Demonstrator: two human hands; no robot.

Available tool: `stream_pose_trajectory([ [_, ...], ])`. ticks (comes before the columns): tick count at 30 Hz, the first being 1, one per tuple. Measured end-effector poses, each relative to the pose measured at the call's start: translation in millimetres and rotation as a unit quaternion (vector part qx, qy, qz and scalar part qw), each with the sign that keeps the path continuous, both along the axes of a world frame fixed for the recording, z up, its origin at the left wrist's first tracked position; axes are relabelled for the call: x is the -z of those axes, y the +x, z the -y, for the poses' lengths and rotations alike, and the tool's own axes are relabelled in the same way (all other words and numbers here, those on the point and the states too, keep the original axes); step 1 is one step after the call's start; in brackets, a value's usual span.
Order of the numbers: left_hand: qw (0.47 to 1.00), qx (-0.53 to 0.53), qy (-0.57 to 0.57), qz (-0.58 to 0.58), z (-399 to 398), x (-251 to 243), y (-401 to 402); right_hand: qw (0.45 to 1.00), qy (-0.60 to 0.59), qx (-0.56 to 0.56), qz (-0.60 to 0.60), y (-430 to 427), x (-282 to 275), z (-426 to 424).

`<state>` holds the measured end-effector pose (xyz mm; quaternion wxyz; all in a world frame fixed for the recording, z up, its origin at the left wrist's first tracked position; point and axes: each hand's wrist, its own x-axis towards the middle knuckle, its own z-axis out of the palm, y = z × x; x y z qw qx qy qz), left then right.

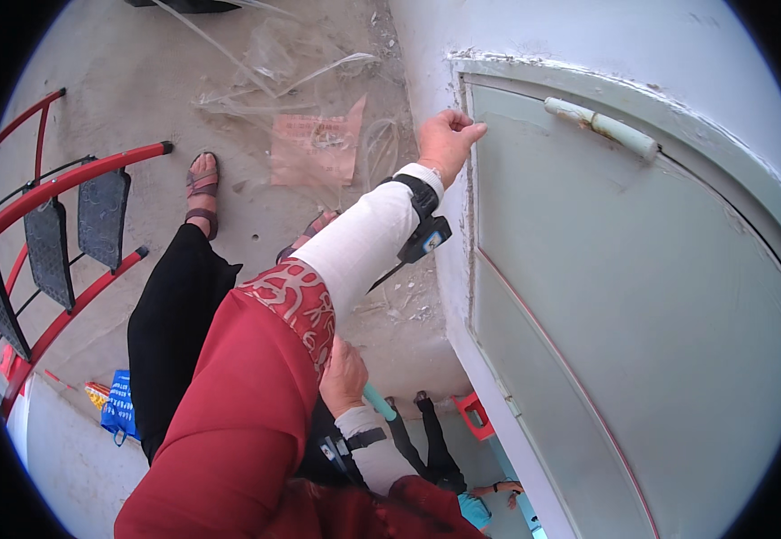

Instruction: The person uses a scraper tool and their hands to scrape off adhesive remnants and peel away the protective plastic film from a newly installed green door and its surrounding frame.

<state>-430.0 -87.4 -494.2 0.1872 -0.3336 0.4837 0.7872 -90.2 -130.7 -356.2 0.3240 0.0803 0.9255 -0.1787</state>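
Observation:
My left hand (pixel 449 143), at the end of a white cuff and red sleeve, is raised beside the edge of a pale green door frame (pixel 469 202). Its thumb and fingertips come together; whether something thin is between them cannot be told. Lower down, my right hand (pixel 344 377) is closed round a teal rod or handle (pixel 379 403), whose other end is hidden behind the left sleeve. A pale green door panel (pixel 606 269) fills the right side. Near its upper edge is a pale cylinder (pixel 600 128) with brown stains.
A red step ladder (pixel 73 182) with dark treads stands at left. Clear plastic sheeting (pixel 276 67) and a pink printed sheet (pixel 309 151) lie on the floor. A blue bag (pixel 119 404) is lower left. Another person's legs (pixel 431 431) and a red stool (pixel 474 416) appear below.

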Motion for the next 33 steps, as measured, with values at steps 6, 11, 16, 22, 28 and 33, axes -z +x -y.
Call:
stream_pose_trajectory([
  [6, 0.975, -0.048, 0.182, 0.118, -19, 4, -12, 0.998, -0.051, 0.003, 0.041, -3, 2, 1],
  [11, 0.965, -0.069, 0.226, 0.114, -27, 14, -19, 0.997, -0.069, -0.004, 0.024, -1, 3, -4],
  [16, 0.986, -0.035, 0.150, 0.065, -28, 26, -18, 0.998, -0.058, 0.028, 0.007, -8, 0, -4],
  [22, 0.975, 0.116, -0.183, -0.052, -17, 41, 12, 0.999, -0.043, -0.020, -0.004, 0, 12, -10],
  [28, 0.982, -0.061, -0.129, -0.125, -30, 38, 6, 0.998, -0.051, -0.026, -0.023, -3, 8, -8],
  [33, 0.971, -0.020, -0.218, -0.101, -39, 37, -4, 0.994, -0.093, 0.049, 0.005, -3, 10, -11],
])
